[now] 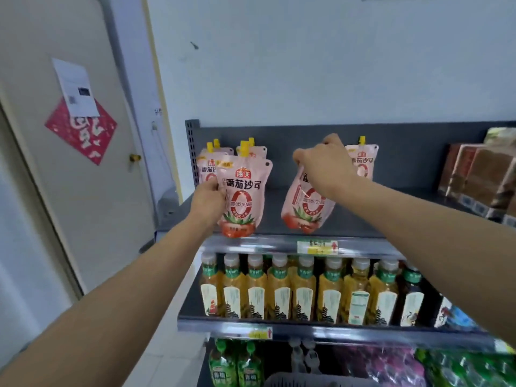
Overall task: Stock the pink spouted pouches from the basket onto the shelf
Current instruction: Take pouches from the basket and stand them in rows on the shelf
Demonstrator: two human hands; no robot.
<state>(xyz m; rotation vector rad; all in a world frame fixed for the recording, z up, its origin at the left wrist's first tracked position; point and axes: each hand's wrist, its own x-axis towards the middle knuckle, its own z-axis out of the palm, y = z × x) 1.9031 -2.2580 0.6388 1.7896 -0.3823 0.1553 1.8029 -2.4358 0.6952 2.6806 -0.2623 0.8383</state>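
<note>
My left hand (208,201) grips the side of a pink spouted pouch (243,196) with a yellow cap, held upright at the front left of the grey top shelf (363,227). Behind it stand several more pink pouches (208,166). My right hand (325,166) holds the top of a second pink pouch (305,208), which tilts left over the shelf's middle. Another pouch (363,160) stands behind my right hand, near the back panel. The basket's dark rim (307,380) shows at the bottom edge.
Brown packets (480,177) fill the right end of the top shelf. Yellow tea bottles (279,291) line the shelf below, with green bottles (234,364) under those. A door (69,163) with a red paper decoration stands to the left.
</note>
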